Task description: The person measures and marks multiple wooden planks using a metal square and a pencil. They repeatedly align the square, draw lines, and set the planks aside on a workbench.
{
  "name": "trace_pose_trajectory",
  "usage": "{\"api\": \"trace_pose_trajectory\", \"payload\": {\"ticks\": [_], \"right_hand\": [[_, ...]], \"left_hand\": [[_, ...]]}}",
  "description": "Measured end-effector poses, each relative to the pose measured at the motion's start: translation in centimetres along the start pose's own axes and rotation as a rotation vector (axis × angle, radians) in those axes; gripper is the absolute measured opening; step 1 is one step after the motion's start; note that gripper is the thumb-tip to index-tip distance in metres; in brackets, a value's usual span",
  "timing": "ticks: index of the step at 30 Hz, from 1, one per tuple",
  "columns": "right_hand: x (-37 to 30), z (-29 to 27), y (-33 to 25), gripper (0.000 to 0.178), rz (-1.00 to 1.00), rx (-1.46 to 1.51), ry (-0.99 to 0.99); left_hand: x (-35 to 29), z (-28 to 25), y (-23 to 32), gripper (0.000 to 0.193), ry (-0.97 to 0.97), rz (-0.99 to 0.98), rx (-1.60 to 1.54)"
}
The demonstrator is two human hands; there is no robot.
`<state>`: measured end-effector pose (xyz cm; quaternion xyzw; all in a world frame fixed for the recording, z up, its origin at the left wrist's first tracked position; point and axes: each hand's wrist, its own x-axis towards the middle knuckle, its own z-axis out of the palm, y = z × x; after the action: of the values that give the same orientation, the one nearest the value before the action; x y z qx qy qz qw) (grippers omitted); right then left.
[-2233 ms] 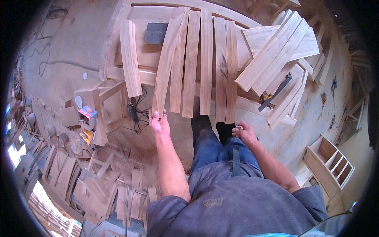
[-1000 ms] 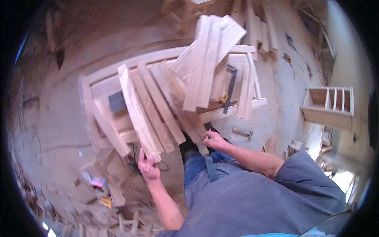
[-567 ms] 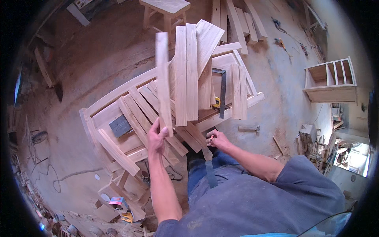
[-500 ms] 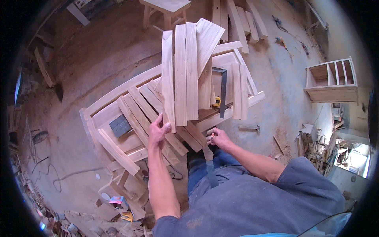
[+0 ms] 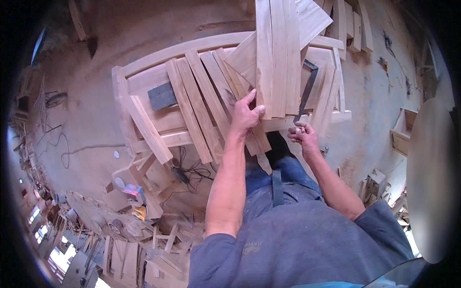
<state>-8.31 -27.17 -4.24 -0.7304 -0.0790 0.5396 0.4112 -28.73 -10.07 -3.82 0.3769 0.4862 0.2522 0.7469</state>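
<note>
Several pale wooden boards (image 5: 278, 62) lie side by side, edges together, on top of a framed wooden panel (image 5: 182, 46). My left hand (image 5: 247, 117) grips the near end of the leftmost board, its thumb over the face and its fingers along the left edge. Just right of the boards' near ends, my right hand (image 5: 305, 137) is held closed, fingers curled around something too small to make out. A dark metal square (image 5: 311, 79) lies on the panel beyond it. Under the boards sits a wider wooden piece (image 5: 314, 20), turned at an angle.
More loose strips (image 5: 192, 105) cross the panel at left, near a dark grey block (image 5: 162, 96). A small box (image 5: 134, 191) and a yellow tool (image 5: 139, 212) sit at lower left by tangled cables (image 5: 185, 175). Timber (image 5: 353, 29) lies on the floor at far right.
The boards have drawn together into a closer row. My view has shifted, so the panel sits higher. My right hand has moved up beside the panel's near edge; the small orange thing in it no longer shows clearly.
</note>
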Motion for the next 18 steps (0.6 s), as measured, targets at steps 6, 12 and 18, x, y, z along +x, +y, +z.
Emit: {"api": "trace_pose_trajectory", "payload": {"ticks": [6, 12, 18], "right_hand": [[-0.3, -1.5, 2.0, 0.035, 0.089, -0.139, -0.029], [1.3, -1.2, 9.7, 0.038, 0.247, -0.383, -0.18], [4.4, 2.3, 13.7, 0.038, -0.038, -0.686, -0.253]], "left_hand": [[-0.4, 4.9, -2.8, 0.061, 0.203, 0.181, 0.18], [-5.7, 3.0, -9.3, 0.046, 0.447, 0.123, 0.189], [-10.7, -0.9, -16.3, 0.045, 0.68, -0.112, 0.307]]}}
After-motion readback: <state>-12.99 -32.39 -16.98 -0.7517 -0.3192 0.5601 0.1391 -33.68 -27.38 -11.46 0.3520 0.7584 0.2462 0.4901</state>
